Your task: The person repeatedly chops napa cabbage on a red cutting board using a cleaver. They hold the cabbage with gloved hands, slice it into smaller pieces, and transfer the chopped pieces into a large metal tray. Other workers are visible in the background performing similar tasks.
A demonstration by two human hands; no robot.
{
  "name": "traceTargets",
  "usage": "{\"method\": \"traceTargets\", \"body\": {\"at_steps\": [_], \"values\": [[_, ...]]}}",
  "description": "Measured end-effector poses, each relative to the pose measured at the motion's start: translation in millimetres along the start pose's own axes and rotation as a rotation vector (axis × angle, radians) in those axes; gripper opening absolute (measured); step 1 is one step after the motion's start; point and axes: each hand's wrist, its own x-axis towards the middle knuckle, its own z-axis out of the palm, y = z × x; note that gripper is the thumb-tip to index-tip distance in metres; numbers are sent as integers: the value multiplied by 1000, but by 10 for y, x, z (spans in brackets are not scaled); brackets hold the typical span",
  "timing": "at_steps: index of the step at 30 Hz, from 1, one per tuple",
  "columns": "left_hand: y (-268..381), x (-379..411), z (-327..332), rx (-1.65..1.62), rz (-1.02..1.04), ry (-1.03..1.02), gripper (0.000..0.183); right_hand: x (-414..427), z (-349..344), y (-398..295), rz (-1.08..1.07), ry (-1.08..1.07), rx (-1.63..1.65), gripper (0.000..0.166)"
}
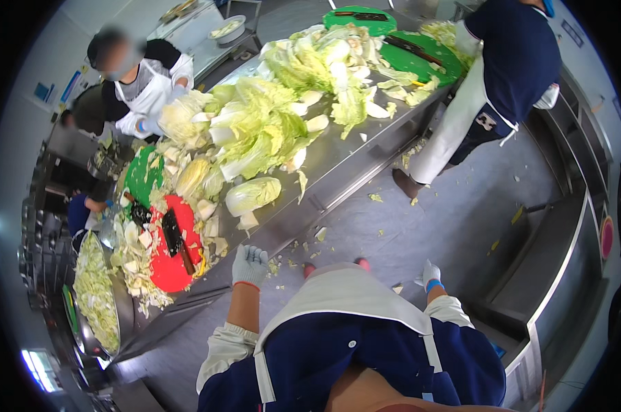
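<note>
My left hand (249,265), in a pale knit glove, hangs by the near edge of the steel table (336,170) with its fingers curled in and nothing visible in it. My right hand (430,273), also gloved, hangs over the floor at my other side, its thumb apart and no object seen in it. Nearest my left hand is a red round cutting board (158,257), with a cleaver (172,234) lying across it. A halved napa cabbage (253,195) lies close to the table edge. Behind it spreads a heap of napa cabbage leaves (264,123).
A co-worker (145,98) across the table holds a cabbage head (184,118). Another person (516,67) stands at the right end by a green board (423,56). A steel bowl (126,304) holds chopped cabbage. Scraps (320,234) litter the floor; a steel counter (542,268) runs along the right.
</note>
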Motion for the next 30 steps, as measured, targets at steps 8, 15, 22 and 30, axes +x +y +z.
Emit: {"method": "traceTargets", "body": {"at_steps": [8, 15, 22, 30], "values": [[655, 93, -902, -180, 117, 242, 37, -178, 996, -236, 57, -167, -195, 35], [971, 221, -1389, -200, 195, 499, 36, -546, 1616, -49, -189, -333, -614, 38], [1650, 510, -1654, 372, 646, 583, 41, -1400, 2299, -398, -486, -348, -703, 33], [1912, 807, -1335, 724, 816, 455, 47, -2012, 3011, -324, -913, -299, -943, 37]]}}
